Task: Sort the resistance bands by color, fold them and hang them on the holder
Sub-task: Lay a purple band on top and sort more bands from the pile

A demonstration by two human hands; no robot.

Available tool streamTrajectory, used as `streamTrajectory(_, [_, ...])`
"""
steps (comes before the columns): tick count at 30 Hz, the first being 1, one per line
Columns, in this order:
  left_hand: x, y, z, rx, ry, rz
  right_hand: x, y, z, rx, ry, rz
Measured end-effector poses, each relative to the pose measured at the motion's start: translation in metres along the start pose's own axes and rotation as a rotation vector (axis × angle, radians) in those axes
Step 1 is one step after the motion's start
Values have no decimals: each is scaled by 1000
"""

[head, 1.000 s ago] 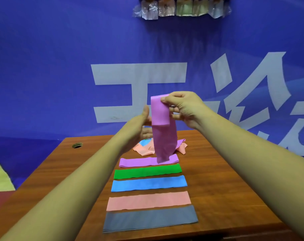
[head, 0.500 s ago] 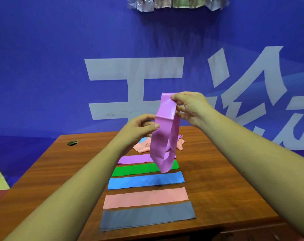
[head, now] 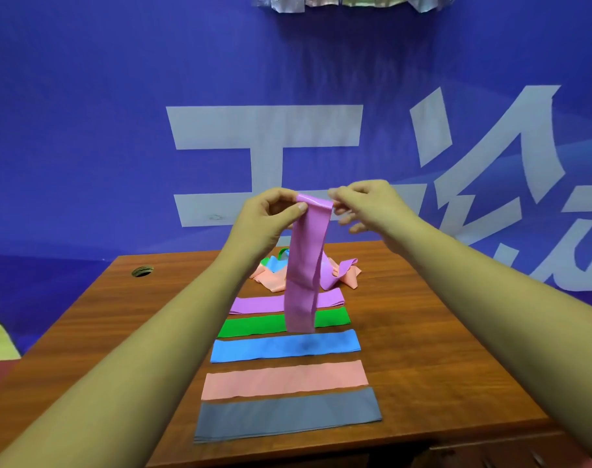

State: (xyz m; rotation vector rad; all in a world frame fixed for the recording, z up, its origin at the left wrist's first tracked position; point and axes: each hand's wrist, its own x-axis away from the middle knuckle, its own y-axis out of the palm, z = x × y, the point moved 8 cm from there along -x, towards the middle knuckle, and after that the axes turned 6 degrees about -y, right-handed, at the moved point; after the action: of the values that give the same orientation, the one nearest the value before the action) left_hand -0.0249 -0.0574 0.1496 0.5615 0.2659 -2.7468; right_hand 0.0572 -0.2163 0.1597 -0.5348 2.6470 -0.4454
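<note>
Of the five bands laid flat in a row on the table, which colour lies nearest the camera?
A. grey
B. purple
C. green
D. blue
A. The grey band is the row's closest strip, by the table's near edge, with pink, blue, green and purple behind it in turn.

A brown wood-grain bench (head: 423,349) carries five flat rubber bands laid in a column down its middle, each running left to right. Nearest the front edge lies a grey flat band (head: 288,418), then a salmon-pink flat band (head: 284,380), a blue flat band (head: 284,346), a green flat band (head: 254,325) and a purple flat band (head: 257,305). Toward the back edge sits a loose heap of mixed bands (head: 342,275). A round cable hole (head: 142,271) is cut near the back left corner.
</note>
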Motion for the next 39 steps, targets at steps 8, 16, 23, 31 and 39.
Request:
streamTrajectory(8, [3,-5,-3,-102,-12,23,7,25,-43,238,-375,-164])
streamTrajectory(16, [11,3,-33,-36,-159,-128,4,28,-50,220,-351,-73])
streamTrajectory(23, [14,11,-43,-14,-170,-123,1,27,-44,297,-304,-131])
streamTrajectory(31, [48,27,-92,-63,-383,-419,-16,-3,-18,103,-123,148])
streamTrajectory(39, [63,-5,-150,-106,-546,-476,-21,-18,50,12,100,262])
